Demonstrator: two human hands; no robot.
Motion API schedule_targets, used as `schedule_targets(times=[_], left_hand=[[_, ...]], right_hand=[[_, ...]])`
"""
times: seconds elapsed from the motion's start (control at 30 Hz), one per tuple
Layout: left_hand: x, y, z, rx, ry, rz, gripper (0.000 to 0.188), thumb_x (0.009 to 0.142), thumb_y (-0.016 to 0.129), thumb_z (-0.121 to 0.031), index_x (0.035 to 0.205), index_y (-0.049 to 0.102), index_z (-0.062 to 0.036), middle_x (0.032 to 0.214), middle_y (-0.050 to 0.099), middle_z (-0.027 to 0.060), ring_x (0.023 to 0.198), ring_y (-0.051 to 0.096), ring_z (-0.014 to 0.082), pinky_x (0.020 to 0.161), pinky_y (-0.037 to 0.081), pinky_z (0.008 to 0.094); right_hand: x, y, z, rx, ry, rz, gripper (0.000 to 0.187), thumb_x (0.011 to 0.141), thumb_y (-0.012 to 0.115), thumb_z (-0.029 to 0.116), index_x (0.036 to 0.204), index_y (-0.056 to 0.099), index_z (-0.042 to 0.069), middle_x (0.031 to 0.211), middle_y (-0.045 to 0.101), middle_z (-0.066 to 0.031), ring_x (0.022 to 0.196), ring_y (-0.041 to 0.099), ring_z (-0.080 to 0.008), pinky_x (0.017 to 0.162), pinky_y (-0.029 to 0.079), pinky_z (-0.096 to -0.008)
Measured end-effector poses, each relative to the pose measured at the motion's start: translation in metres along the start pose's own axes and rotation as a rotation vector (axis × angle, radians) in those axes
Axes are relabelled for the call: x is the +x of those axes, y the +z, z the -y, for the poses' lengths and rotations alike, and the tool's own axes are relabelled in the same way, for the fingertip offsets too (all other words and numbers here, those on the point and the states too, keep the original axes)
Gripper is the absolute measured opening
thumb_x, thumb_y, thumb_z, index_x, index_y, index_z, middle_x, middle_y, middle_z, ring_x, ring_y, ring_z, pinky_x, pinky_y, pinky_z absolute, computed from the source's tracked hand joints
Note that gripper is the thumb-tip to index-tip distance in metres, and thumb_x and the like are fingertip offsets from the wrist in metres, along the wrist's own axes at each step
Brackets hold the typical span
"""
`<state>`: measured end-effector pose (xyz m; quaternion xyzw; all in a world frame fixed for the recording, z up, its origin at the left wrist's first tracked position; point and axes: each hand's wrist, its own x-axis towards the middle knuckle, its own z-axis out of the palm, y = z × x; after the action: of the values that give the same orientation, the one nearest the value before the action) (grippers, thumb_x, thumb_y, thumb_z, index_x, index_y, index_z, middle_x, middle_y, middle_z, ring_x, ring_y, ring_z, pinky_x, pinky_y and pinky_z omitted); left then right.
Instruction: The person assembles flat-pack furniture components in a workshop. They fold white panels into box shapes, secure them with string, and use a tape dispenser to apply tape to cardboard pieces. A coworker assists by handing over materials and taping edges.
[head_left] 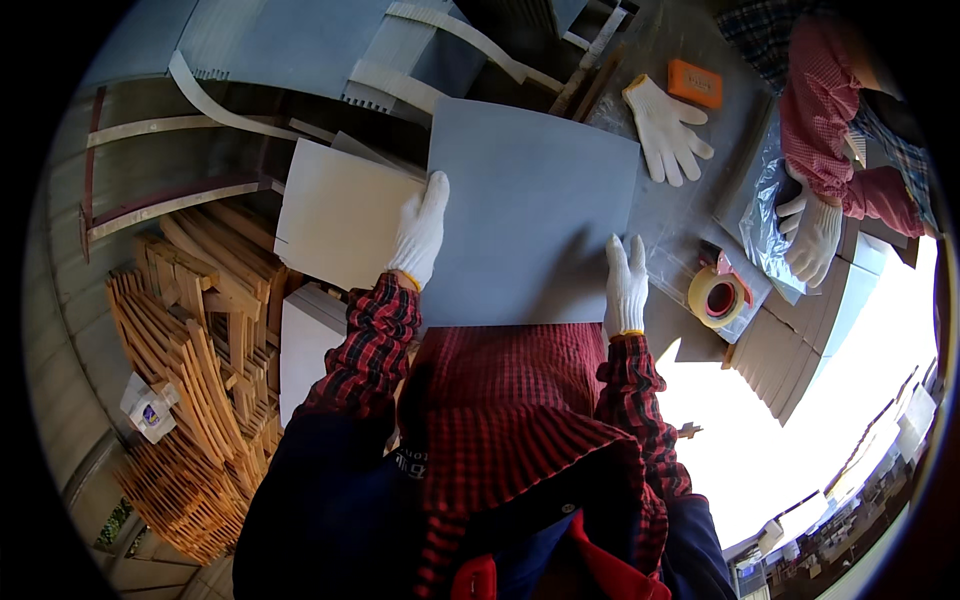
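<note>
A flat grey sheet (pixel 530 210), nearly square, lies in front of me, its near edge close to my checked apron. My left hand (pixel 422 230), in a white knitted glove, grips the sheet's left edge. At the lower right edge, my gloved right hand (pixel 627 287) holds the sheet, fingers pointing away from me; its shadow falls on the grey surface. Partly behind my left hand is a cream-coloured panel (pixel 345 215). How far my fingers reach under the sheet is hidden.
An empty white glove (pixel 668 135) and an orange box (pixel 695 84) lie beyond the sheet on the right. Nearer is a tape dispenser (pixel 718 297). A co-worker's gloved hands (pixel 815 240) touch clear plastic wrap (pixel 765 225). Wooden slats (pixel 200 350) are piled at left.
</note>
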<state>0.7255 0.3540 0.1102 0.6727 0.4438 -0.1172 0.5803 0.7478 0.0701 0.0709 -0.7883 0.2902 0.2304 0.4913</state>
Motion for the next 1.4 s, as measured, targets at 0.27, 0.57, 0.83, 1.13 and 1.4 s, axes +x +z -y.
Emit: schedule_targets(times=[0.27,0.57,0.83,1.13,1.4], left_hand=[[-0.06,-0.09,-0.033,-0.176,0.103,0.003,0.061,0.106,0.044,-0.047,0.134,0.054,0.0057,0.122,0.062,0.0133,0.107,0.062,0.0205,0.091,0.052,0.0324],[-0.055,-0.049,-0.053,-0.318,0.254,0.176,0.069,0.103,0.046,-0.053,0.138,0.05,0.0063,0.13,0.06,0.0132,0.115,0.06,0.021,0.098,0.049,0.0326],[-0.046,0.057,-0.076,-0.216,0.234,0.47,0.059,0.102,0.054,-0.043,0.135,0.055,0.0059,0.128,0.062,0.0127,0.115,0.057,0.0205,0.101,0.044,0.0313],[-0.074,0.168,-0.099,-0.099,0.286,0.636,0.054,0.099,0.058,-0.038,0.128,0.056,0.0074,0.116,0.064,0.0131,0.104,0.058,0.0184,0.092,0.046,0.0299],[-0.094,0.272,-0.087,-0.092,0.227,0.581,0.064,0.097,0.061,-0.04,0.132,0.052,0.0119,0.121,0.063,0.0178,0.109,0.059,0.0201,0.094,0.046,0.0304]], right_hand=[[-0.055,0.008,0.039,0.397,0.196,0.29,0.067,0.099,0.056,0.049,0.143,0.051,-0.001,0.137,0.058,-0.011,0.127,0.049,-0.0211,0.107,0.037,-0.0337],[-0.09,-0.084,0.07,0.471,-0.301,0.364,0.051,0.099,0.06,0.032,0.137,0.048,0.0,0.121,0.058,-0.005,0.115,0.05,-0.0129,0.103,0.038,-0.0296],[-0.118,-0.132,0.017,0.57,-0.227,-0.253,0.042,0.101,0.058,0.029,0.125,0.06,-0.005,0.114,0.063,-0.0059,0.104,0.056,-0.0133,0.094,0.043,-0.0292],[-0.088,-0.206,-0.029,0.459,-0.197,-0.438,0.05,0.103,0.052,0.039,0.125,0.061,-0.005,0.117,0.064,-0.0066,0.109,0.056,-0.0169,0.101,0.039,-0.0295],[-0.031,-0.31,-0.036,0.414,-0.139,-0.416,0.04,0.102,0.054,0.033,0.111,0.062,-0.004,0.1,0.061,-0.0035,0.092,0.051,-0.0131,0.086,0.042,-0.0287]])
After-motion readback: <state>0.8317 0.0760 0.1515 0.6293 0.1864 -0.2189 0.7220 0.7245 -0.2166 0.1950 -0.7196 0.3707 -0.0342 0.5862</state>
